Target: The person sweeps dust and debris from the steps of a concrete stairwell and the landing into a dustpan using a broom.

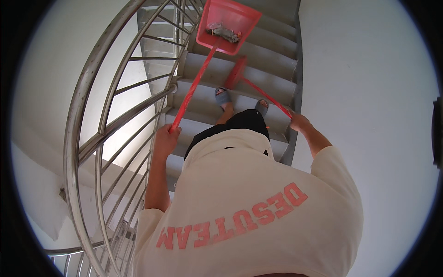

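Observation:
My left hand (pixel 167 138) grips the upper end of the red handle of a long-handled dustpan (pixel 195 81). Its pinkish-red pan (pixel 235 15) is at the top of the view, over the stairs, and holds a heap of grey dust and litter (pixel 225 33). In my right hand (pixel 299 122) is the red stick of a broom (pixel 266 95). The red broom head (pixel 236 72), slightly blurred, lies across a stair just ahead of my feet. Whether the pan rests on a step I cannot tell.
Grey concrete steps (pixel 204 98) run up the view between a stainless-steel railing (pixel 71 138) on the left and a white wall (pixel 353 86) on the right. My feet in grey slippers (pixel 223 98) stand on a step. Another flight (pixel 159 41) shows beyond the railing.

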A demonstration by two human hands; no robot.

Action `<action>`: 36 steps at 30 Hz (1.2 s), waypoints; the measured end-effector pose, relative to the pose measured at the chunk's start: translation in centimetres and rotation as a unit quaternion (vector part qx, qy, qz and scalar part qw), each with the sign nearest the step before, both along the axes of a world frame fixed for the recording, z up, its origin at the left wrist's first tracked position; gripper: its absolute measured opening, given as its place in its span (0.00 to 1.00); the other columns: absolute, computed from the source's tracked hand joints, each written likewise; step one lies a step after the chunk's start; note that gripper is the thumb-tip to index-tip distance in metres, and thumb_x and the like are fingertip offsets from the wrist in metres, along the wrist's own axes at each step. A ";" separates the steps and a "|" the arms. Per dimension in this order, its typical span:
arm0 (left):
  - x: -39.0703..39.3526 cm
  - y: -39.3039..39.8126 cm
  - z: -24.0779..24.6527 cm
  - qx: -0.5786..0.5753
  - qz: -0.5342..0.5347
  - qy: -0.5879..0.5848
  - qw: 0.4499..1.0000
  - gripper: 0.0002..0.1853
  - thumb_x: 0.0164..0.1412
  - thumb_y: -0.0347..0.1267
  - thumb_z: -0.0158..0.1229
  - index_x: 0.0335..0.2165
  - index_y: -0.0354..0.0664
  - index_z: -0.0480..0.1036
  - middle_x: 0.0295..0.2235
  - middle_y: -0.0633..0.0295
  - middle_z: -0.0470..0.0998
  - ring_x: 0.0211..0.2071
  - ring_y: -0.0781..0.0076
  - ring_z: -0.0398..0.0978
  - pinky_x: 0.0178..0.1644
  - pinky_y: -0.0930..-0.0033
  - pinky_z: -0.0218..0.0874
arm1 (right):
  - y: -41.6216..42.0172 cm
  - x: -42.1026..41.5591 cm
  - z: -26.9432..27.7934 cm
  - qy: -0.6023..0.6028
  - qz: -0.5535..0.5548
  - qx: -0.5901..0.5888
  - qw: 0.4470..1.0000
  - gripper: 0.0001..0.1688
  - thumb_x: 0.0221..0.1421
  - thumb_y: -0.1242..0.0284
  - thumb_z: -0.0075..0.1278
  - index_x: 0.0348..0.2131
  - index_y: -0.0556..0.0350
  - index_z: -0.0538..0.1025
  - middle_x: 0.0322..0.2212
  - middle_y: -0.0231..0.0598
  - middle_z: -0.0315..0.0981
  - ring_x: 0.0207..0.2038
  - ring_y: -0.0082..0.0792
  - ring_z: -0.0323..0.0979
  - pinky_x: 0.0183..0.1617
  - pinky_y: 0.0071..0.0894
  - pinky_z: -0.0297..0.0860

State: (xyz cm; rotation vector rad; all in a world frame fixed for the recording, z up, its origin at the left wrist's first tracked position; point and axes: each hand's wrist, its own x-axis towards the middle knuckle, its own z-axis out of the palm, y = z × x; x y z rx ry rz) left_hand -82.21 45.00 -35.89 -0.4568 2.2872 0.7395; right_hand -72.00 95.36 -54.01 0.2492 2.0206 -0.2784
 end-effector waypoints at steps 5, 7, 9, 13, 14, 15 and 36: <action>-0.5 0.8 -1.3 0.025 -0.004 0.003 1.000 0.15 0.52 0.36 0.55 0.32 0.32 0.73 0.18 0.54 0.71 0.20 0.67 0.69 0.27 0.65 0.59 | 4.5 3.0 6.2 -0.075 -0.041 0.087 0.993 0.37 0.48 0.74 0.40 0.59 0.38 0.54 0.40 0.47 0.72 0.43 0.47 0.71 0.45 0.41 0.68; -1.1 1.2 -1.0 0.040 0.004 -0.005 0.999 0.15 0.52 0.36 0.55 0.31 0.31 0.73 0.17 0.57 0.70 0.19 0.71 0.67 0.26 0.67 0.58 | 6.2 3.6 7.3 -0.082 -0.051 0.111 0.989 0.36 0.48 0.74 0.39 0.58 0.39 0.55 0.40 0.47 0.72 0.43 0.46 0.71 0.44 0.40 0.69; -1.4 1.6 -0.7 0.047 -0.003 -0.003 0.999 0.15 0.52 0.36 0.55 0.30 0.31 0.73 0.17 0.59 0.69 0.19 0.73 0.65 0.26 0.68 0.57 | 7.4 4.2 8.0 -0.075 -0.046 0.127 0.988 0.35 0.49 0.74 0.39 0.58 0.40 0.57 0.39 0.47 0.73 0.42 0.46 0.72 0.43 0.40 0.69; -1.5 1.5 -0.8 0.044 -0.022 0.025 0.998 0.15 0.52 0.36 0.55 0.29 0.31 0.72 0.17 0.56 0.70 0.19 0.70 0.65 0.26 0.66 0.58 | 8.5 4.6 7.9 -0.068 -0.010 0.093 0.993 0.33 0.50 0.74 0.39 0.57 0.42 0.57 0.37 0.48 0.73 0.39 0.46 0.72 0.40 0.42 0.70; -1.5 1.6 -0.8 0.040 -0.028 0.031 0.998 0.15 0.52 0.37 0.55 0.28 0.31 0.72 0.17 0.56 0.70 0.19 0.69 0.66 0.26 0.65 0.58 | 8.3 4.3 7.7 -0.050 -0.013 0.060 0.997 0.33 0.51 0.74 0.38 0.58 0.41 0.56 0.36 0.50 0.73 0.38 0.49 0.72 0.40 0.45 0.69; -1.5 1.6 -0.9 0.039 -0.034 0.035 0.998 0.15 0.52 0.36 0.55 0.28 0.32 0.72 0.16 0.60 0.69 0.19 0.73 0.65 0.25 0.68 0.56 | 7.7 3.6 7.9 -0.040 -0.022 0.032 0.998 0.32 0.52 0.74 0.38 0.57 0.40 0.56 0.35 0.50 0.73 0.38 0.50 0.72 0.39 0.45 0.69; 0.5 0.4 -0.7 0.039 0.030 0.033 0.998 0.16 0.52 0.37 0.55 0.32 0.32 0.73 0.17 0.61 0.69 0.19 0.74 0.66 0.25 0.69 0.57 | -5.4 -1.1 2.0 0.035 0.039 0.041 0.998 0.39 0.47 0.73 0.44 0.59 0.39 0.53 0.34 0.49 0.74 0.38 0.49 0.73 0.40 0.46 0.69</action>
